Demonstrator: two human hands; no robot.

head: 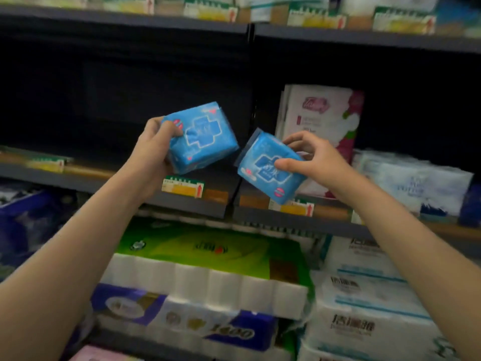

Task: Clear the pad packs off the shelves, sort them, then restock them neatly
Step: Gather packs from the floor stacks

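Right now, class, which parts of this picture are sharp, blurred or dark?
Head view: the blue packs in the left hand and right hand are sharpest; the price tags and frame edges smear with blur; the shelf recess is nearly black.

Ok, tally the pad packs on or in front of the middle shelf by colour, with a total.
Blue packs, in the hands: 2, one in the left hand, one in the right hand
White-and-pink packs standing on the shelf: at least 1; more behind, count unclear
Pale white-blue packs lying at right: count unclear from blur
Total: at least 4
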